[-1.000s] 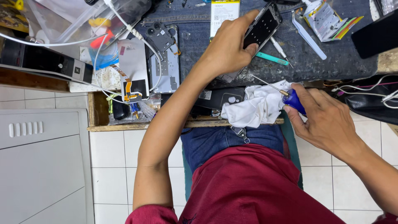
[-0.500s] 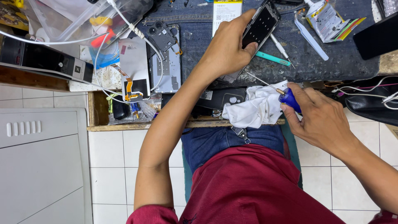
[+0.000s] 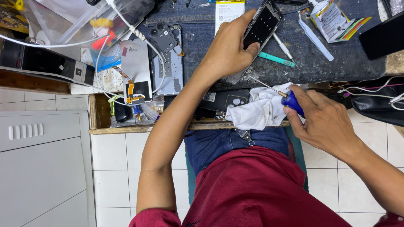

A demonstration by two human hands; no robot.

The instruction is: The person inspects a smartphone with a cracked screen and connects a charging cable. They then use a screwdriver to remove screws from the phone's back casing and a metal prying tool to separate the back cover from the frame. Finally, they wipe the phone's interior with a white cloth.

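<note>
While the left hand [image 3: 229,52] grips a black phone frame [image 3: 259,31] tilted above the dark surface [image 3: 336,59], fingers wrapped round its lower edge, the right hand [image 3: 324,120] pinches a blue-handled screwdriver [image 3: 290,101], its thin shaft pointing toward the phone's base. A white cloth [image 3: 256,111] lies crumpled just beside the handle, at the surface's near edge.

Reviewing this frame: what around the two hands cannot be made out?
Head view only:
- Phone: its lower end is hidden under the left hand.
- Screwdriver: most of the blue handle is covered by the right hand; the tip is too small to read.
- Drawer contents under the white cloth: hidden.
- Black item: cut off by the right edge.
</note>
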